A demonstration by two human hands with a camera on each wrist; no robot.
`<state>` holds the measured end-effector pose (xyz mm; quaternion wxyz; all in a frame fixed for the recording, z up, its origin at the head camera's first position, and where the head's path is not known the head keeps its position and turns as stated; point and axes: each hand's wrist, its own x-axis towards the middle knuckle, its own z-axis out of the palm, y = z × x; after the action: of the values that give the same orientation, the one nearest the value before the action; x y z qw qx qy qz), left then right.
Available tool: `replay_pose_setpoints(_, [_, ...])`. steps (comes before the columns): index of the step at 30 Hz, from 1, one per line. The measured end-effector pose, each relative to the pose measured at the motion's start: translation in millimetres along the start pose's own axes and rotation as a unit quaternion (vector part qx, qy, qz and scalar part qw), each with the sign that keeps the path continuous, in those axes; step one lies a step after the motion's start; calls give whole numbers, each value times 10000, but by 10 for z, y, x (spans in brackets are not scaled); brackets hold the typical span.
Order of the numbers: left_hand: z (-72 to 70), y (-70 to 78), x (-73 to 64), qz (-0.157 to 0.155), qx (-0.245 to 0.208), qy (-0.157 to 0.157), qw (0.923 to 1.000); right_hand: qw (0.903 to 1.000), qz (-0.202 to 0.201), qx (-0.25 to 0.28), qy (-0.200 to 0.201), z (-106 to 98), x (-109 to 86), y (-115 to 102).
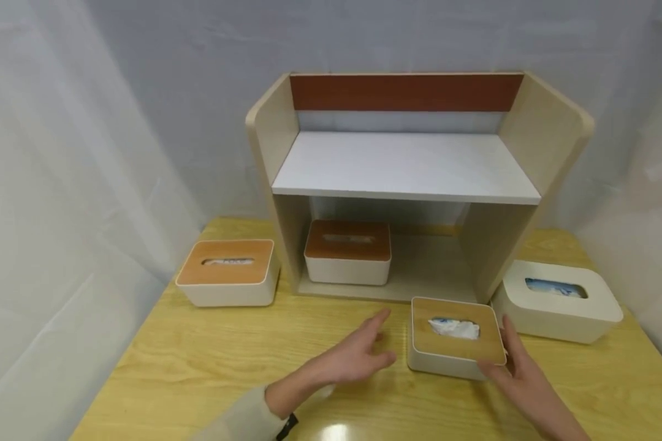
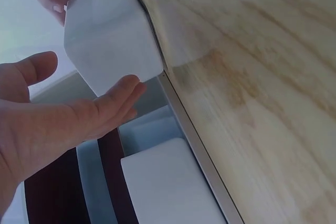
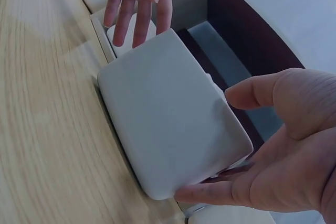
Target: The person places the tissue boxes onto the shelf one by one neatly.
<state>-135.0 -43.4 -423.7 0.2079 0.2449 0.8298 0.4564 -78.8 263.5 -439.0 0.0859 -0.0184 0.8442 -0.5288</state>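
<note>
A white tissue box with a light wood lid and a tissue showing in its slot sits on the table before the shelf's front right corner. At its right end is my right hand, thumb by the near lid corner and fingers along the side. In the right wrist view, fingertips reach the box's lower corner and the thumb lies close to the lid edge. My left hand is left of the box, apart from it, fingers extended and thumb spread. The left wrist view shows its palm with nothing held.
A two-level shelf unit stands behind. In its lower left compartment is a tissue box with a darker brown lid. Another wood-lidded box stands left of the unit, and an all-white tissue box stands right of it.
</note>
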Motion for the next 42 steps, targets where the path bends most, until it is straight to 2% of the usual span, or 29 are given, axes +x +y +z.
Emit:
replay_pose_setpoints(5, [24, 47, 22, 55, 147, -167, 9997, 10000, 16, 71, -13, 2, -15, 70])
replay_pose_setpoints(12, [119, 57, 34, 85, 177, -436, 9989, 9981, -596, 74, 121, 8, -21, 186])
replay_pose_setpoints(16, [154, 51, 41, 143, 218, -586, 9979, 9965, -809, 150, 154, 19, -21, 198])
replay_pose_setpoints(20, [181, 65, 46, 254, 335, -634, 9971, 9979, -624, 161, 98, 22, -18, 193])
replay_pose_setpoints(23, [197, 74, 52, 307, 371, -643, 9968, 9993, -334, 163, 3, 19, -16, 191])
replay_pose_setpoints(27, [209, 86, 60, 215, 289, -642, 9973, 9998, -117, 143, -62, 23, -15, 177])
replay_pose_setpoints(29, [215, 91, 62, 212, 266, -609, 9976, 9999, -113, 107, -40, 27, -11, 161])
replay_pose_setpoints(36, [244, 127, 66, 677, 338, -482, 9960, 9995, -106, 291, 40, 49, -4, 117])
replay_pose_setpoints(42, [271, 157, 40, 685, 605, -381, 9951, 9995, -33, 303, 122, 72, -7, 105])
